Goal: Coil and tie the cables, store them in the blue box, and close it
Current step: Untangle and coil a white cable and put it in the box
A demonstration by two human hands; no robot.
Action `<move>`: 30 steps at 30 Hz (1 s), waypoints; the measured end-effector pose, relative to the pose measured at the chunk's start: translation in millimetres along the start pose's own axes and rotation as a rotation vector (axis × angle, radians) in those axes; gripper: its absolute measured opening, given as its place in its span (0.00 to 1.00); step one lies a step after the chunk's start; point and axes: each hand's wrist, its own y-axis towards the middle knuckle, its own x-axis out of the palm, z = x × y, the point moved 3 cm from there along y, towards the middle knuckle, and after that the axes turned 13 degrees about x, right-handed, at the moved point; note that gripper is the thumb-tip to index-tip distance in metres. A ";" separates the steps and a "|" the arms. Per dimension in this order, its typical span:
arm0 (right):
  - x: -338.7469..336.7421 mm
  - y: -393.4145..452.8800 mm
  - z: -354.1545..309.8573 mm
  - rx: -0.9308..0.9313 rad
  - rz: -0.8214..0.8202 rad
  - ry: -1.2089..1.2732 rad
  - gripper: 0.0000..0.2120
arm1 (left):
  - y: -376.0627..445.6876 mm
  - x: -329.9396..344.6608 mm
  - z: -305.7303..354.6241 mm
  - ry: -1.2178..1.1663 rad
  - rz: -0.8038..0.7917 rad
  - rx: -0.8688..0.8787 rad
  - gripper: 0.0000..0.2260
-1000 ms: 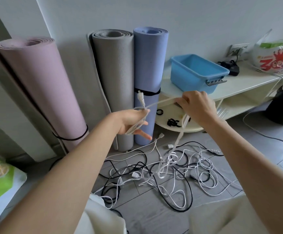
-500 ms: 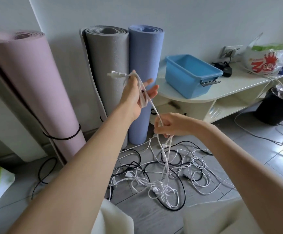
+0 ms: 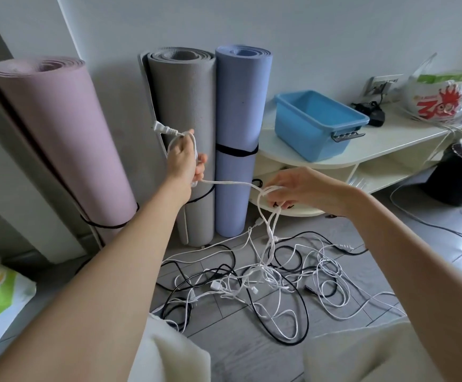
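Both hands, left hand (image 3: 183, 161) and right hand (image 3: 293, 188), pinch white cable (image 3: 232, 183); bag (image 3: 444, 103) reads "3"

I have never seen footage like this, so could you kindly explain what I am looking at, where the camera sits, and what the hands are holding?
There is no machine here: a person wears a wide-angle camera on the head, looking forward and down at their own bare arms. The left hand holds loops of a thin white cable, its plug sticking out above the grip. The right hand pinches the same cable further along. The rest trails into a tangle of white and black cables on the grey tiled floor. An open blue plastic box waits on the cream shelf unit, beside three rolled mats.
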 end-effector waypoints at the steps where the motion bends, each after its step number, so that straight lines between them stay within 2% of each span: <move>1: 0.0 0.8 0.7 0.010 -0.009 0.017 0.05 | 0.1 -0.1 -0.5 0.023 0.001 0.012 0.10; 2: 0.2 0.5 -0.5 0.011 -0.007 0.042 0.04 | 0.3 0.4 -0.9 0.043 -0.001 0.027 0.10; 4: 0.6 1.4 -1.7 -0.009 0.004 0.068 0.09 | 0.6 1.9 -2.7 0.097 -0.012 0.059 0.11; 8: 5.3 -3.6 -7.8 -0.025 -0.081 -0.038 0.06 | -0.1 -1.8 -7.8 0.148 0.025 0.063 0.08; 11: 4.2 -6.1 -7.7 0.015 -0.142 0.093 0.13 | 0.2 -6.3 -11.7 0.151 0.067 0.045 0.08; 13: -1.1 -11.8 -8.4 0.027 -0.129 0.186 0.10 | 0.2 -9.1 -13.8 0.163 0.078 0.039 0.08; 14: -4.0 -13.9 -9.6 0.037 -0.092 0.147 0.07 | 0.8 -11.1 -14.4 0.169 0.088 0.039 0.08; 16: -12.1 -12.8 -7.8 0.044 0.112 -0.115 0.08 | 2.5 -17.0 -15.6 0.175 0.119 0.038 0.08; 18: -23.1 -7.7 -7.1 -0.018 0.514 -0.359 0.12 | 3.9 -21.5 -16.4 0.182 0.139 0.040 0.08; 20: -34.1 -9.4 -10.5 -0.172 0.865 -0.291 0.14 | 3.0 -23.1 -16.1 0.190 0.157 0.049 0.08; 21: -40.0 -10.4 -11.7 -0.249 0.955 -0.191 0.16 | 2.2 -23.0 -15.4 0.182 0.170 0.050 0.09; 22: -40.8 -10.7 -14.5 -0.251 0.954 -0.168 0.17 | 1.7 -22.6 -14.8 0.159 0.188 0.046 0.09; 23: -35.8 -9.0 -17.0 -0.220 0.829 -0.255 0.15 | 1.7 -22.2 -13.5 0.113 0.212 0.034 0.10; 24: -27.1 -4.3 -15.1 -0.125 0.626 -0.462 0.09 | 2.3 -22.1 -11.5 0.043 0.237 0.013 0.11; 25: -13.7 -0.3 -6.0 0.028 0.342 -0.687 0.02 | 3.1 -20.6 -9.0 -0.046 0.254 -0.014 0.11; 26: -0.3 -0.1 8.3 0.182 0.080 -0.866 0.10 | 4.2 -17.6 -6.1 -0.139 0.255 -0.042 0.10; 27: 7.7 -0.7 18.9 0.292 -0.083 -0.973 0.18 | 4.5 -12.9 -2.9 -0.220 0.238 -0.074 0.09; 28: 13.8 0.8 23.3 0.326 -0.137 -0.983 0.22 | 3.7 -6.8 0.0 -0.280 0.205 -0.110 0.09; 30: 15.9 9.4 14.3 0.180 -0.017 -0.783 0.27 | -3.1 8.4 4.8 -0.370 0.094 -0.185 0.09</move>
